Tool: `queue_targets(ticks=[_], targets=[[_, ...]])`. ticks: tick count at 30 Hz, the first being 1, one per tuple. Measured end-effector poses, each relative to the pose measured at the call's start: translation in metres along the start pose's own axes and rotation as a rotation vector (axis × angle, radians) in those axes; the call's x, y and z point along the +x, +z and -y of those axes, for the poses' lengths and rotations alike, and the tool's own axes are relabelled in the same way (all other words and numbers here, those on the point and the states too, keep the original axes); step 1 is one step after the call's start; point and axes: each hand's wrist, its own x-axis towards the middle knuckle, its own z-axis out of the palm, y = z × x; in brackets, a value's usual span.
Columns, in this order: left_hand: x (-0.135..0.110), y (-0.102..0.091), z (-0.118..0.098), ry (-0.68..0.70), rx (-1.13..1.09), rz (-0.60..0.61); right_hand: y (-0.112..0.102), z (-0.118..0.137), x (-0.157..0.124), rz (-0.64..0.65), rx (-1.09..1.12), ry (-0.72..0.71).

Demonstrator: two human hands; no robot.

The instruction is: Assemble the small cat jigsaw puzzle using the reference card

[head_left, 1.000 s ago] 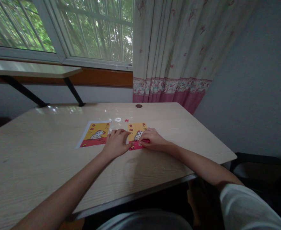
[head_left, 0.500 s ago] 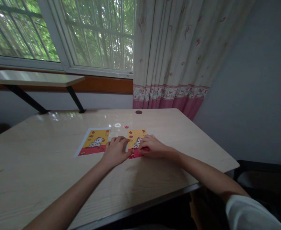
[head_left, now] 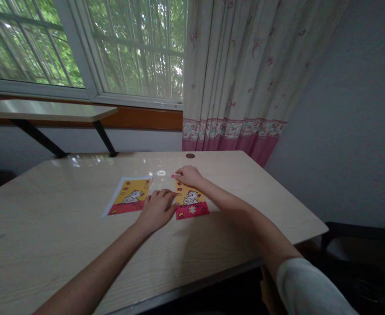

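Observation:
A jigsaw puzzle (head_left: 197,211) in yellow and red with a white cartoon animal lies flat on the table. One piece-shaped gap shows the pale table through its red lower part. My left hand (head_left: 157,209) rests at the puzzle's left edge, fingertips and thumb apart and touching it. Beyond the far edge, my right hand (head_left: 189,176) has its fingertips closed on a small red puzzle piece (head_left: 172,176) at the table surface. Left of the puzzle lies a printed picture sheet (head_left: 130,197) of the same design, its right edge partly behind my left hand.
The light wooden table (head_left: 64,227) has a round brown cap (head_left: 190,155) near its back edge. A raised shelf (head_left: 48,109) on black supports stands at the back left. A curtain (head_left: 234,87) hangs behind, and a dark chair (head_left: 359,232) stands to the right.
My right hand has moved from the puzzle's red lower part to the loose piece beyond its far edge, uncovering the gap. My left hand stays at the left edge.

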Motion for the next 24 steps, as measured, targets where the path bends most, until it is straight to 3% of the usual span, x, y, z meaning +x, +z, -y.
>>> queue_targets(ticks=[5,12,16,20,24], targets=[[-0.001,0.000,-0.002,0.008,0.029,-0.006,0.014,0.006,0.017,0.002,0.068,0.069],[0.000,0.000,-0.003,-0.002,0.022,-0.004,0.013,-0.002,0.022,0.074,0.168,0.090],[0.000,0.000,-0.003,-0.005,0.016,0.005,0.009,-0.004,0.005,0.007,0.225,0.038],[0.000,-0.001,-0.001,0.004,-0.006,-0.002,-0.001,-0.013,-0.020,-0.095,0.453,-0.112],[0.006,-0.005,-0.001,-0.001,-0.095,-0.025,-0.016,-0.027,-0.059,-0.037,0.714,-0.141]])
